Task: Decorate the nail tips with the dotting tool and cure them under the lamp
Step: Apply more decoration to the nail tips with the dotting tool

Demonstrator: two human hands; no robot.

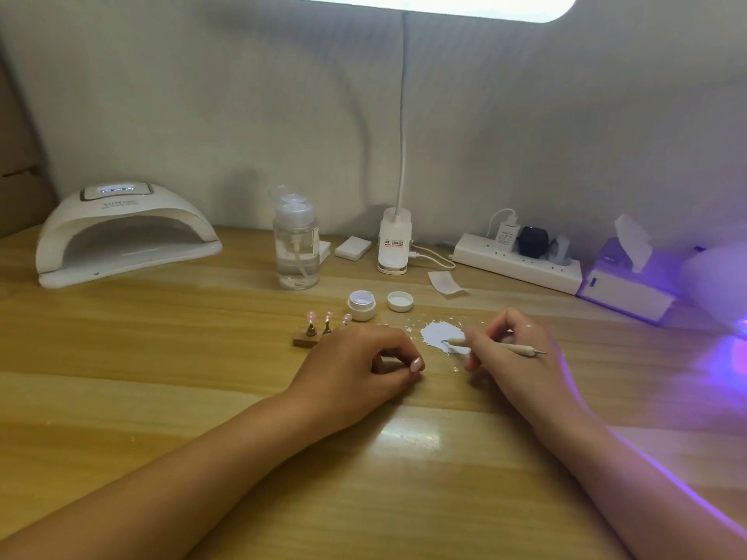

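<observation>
Nail tips (328, 317) on stand, bench centre | right grip (515, 367) pinches dotting tool (510, 346), tip in white gel patch (438, 331) | left grip (355, 357) curled, contents indeterminable | decoration apparently under way; lamp (125, 232), far-left corner, curing pending

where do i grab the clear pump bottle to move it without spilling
Take the pump bottle by its clear round body at mid-height, coming from the near side. It stands upright and the body is a plain cylinder. The pump cap on top probably presses down, so gripping there may dispense liquid. White pads lie close at its far right.
</observation>
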